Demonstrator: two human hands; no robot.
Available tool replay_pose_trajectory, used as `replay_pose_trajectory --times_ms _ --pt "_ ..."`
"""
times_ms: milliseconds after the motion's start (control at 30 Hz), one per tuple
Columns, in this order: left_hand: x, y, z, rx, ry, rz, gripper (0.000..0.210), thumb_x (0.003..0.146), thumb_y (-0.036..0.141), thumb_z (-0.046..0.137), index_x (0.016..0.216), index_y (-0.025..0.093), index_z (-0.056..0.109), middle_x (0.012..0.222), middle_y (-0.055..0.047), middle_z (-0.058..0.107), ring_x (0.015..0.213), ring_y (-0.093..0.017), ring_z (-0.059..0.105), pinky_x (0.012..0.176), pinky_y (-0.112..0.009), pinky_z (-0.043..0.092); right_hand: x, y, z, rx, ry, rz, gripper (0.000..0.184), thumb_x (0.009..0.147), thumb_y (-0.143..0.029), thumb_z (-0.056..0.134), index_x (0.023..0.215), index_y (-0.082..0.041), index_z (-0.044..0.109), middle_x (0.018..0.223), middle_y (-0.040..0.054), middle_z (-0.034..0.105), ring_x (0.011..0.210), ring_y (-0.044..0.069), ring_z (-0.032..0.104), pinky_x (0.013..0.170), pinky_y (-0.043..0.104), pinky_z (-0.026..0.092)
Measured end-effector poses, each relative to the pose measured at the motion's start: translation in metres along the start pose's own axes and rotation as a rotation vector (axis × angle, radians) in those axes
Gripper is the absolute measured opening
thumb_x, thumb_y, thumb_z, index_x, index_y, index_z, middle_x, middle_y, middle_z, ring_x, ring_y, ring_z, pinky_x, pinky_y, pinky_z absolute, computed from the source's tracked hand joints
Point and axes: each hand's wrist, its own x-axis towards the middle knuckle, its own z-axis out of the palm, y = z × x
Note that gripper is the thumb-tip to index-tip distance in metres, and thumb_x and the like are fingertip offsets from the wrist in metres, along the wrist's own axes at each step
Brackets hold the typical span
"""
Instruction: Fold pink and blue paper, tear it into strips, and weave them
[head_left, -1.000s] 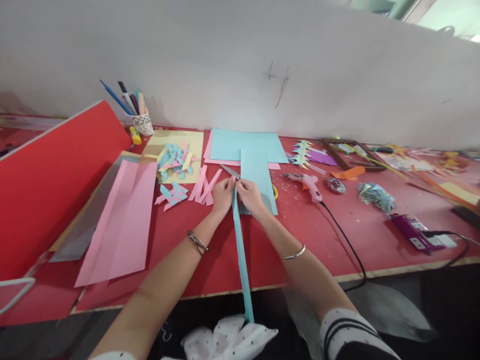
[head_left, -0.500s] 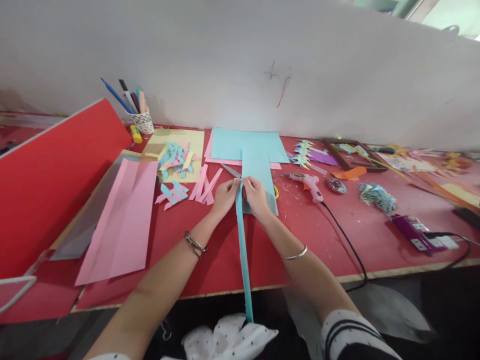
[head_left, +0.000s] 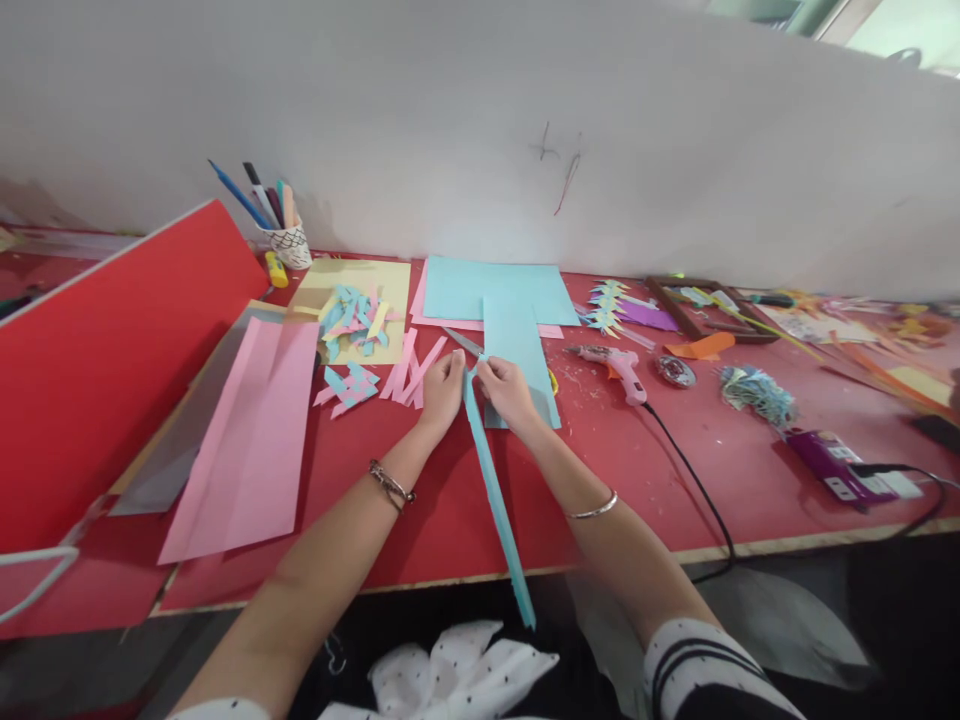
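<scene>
A long light-blue paper strip point(head_left: 496, 505) hangs from my fingertips down past the table's front edge. My left hand point(head_left: 444, 388) pinches its top end. Close beside it, my right hand point(head_left: 505, 388) is closed at the same end of the strip, thumb and fingers together. Beneath my right hand lies a blue paper sheet point(head_left: 517, 340), on top of a wider blue sheet point(head_left: 457, 285). Scissors point(head_left: 461, 340) lie behind my hands, their blades showing and a yellow handle partly visible to the right of the sheet.
Pink strips point(head_left: 411, 372) and a pile of cut paper pieces point(head_left: 352, 320) lie to the left. Folded pink paper point(head_left: 255, 440) leans near a red board point(head_left: 112, 380). On the right are a pink glue gun point(head_left: 619, 368) with a black cord and a purple power box point(head_left: 832, 465).
My left hand has shifted slightly left, apart from my right. The strip's top has moved left and its lower end has swung to the right.
</scene>
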Motion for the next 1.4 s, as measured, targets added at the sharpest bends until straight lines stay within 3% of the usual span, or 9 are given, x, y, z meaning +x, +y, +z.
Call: replay_pose_trajectory --times_ms 167,333,467,867,1133,1267,1400 --pt "-0.002 0.0021 0.002 0.001 -0.072 -0.01 0.042 0.078 0.041 0.043 0.046 0.02 0.026 0.044 0.007 0.024 0.043 -0.009 0.027 0.043 -0.023 0.024 0.0018 0.0017 -0.0011 0.048 0.056 -0.006 0.029 0.074 -0.031 0.04 0.051 -0.021 0.026 0.04 -0.0091 0.026 0.038 0.005 0.025 0.04 0.02 0.022" --pt "-0.0039 0.0037 0.0034 0.002 -0.148 0.007 0.036 0.075 0.038 0.046 0.047 0.019 0.037 0.045 0.006 0.034 0.045 -0.009 0.034 0.046 -0.022 0.029 0.0028 -0.0005 -0.0041 0.042 0.068 -0.018 0.03 0.076 -0.035 0.036 0.051 -0.021 0.028 0.041 -0.0084 0.026 0.04 0.006 0.026 0.042 0.021 0.025" --pt "-0.0032 0.0021 0.0019 0.014 -0.129 0.035 0.032 0.076 0.038 0.046 0.05 0.018 0.042 0.047 0.005 0.039 0.049 -0.01 0.038 0.048 -0.022 0.03 0.002 -0.0022 -0.0043 -0.012 0.051 -0.047 0.032 0.071 -0.032 0.045 0.047 -0.02 0.029 0.044 -0.0077 0.027 0.044 0.006 0.027 0.045 0.021 0.023" --pt "-0.0009 0.0015 -0.0023 0.031 -0.007 0.039 0.04 0.077 0.044 0.043 0.048 0.02 0.027 0.047 0.006 0.027 0.047 -0.01 0.028 0.045 -0.024 0.024 -0.0003 -0.0017 -0.0044 -0.017 0.013 0.003 0.026 0.068 -0.023 0.041 0.046 -0.02 0.028 0.039 -0.0087 0.026 0.039 0.005 0.026 0.041 0.02 0.02" --pt "-0.0025 0.0009 0.0007 0.018 -0.165 0.008 0.039 0.075 0.044 0.046 0.046 0.019 0.039 0.043 0.005 0.035 0.044 -0.009 0.033 0.044 -0.023 0.027 0.0004 -0.0034 -0.0069 0.055 0.039 -0.022 0.028 0.076 -0.033 0.033 0.052 -0.021 0.03 0.039 -0.0085 0.03 0.038 0.006 0.028 0.042 0.02 0.027" --pt "-0.004 0.0017 0.0016 0.01 -0.165 0.017 0.039 0.074 0.043 0.047 0.045 0.018 0.038 0.043 0.006 0.033 0.044 -0.009 0.032 0.044 -0.023 0.026 -0.002 -0.0053 -0.0065 0.008 0.03 -0.069 0.031 0.073 -0.037 0.04 0.049 -0.02 0.031 0.043 -0.0072 0.029 0.044 0.006 0.029 0.045 0.021 0.025" --pt "-0.005 0.0028 0.001 0.009 -0.139 0.026 0.04 0.073 0.042 0.049 0.044 0.019 0.033 0.044 0.006 0.028 0.044 -0.009 0.029 0.043 -0.024 0.023 -0.0024 -0.0049 -0.0049 -0.039 0.025 -0.101 0.029 0.07 -0.029 0.042 0.046 -0.019 0.028 0.045 -0.007 0.026 0.046 0.006 0.027 0.046 0.021 0.022"
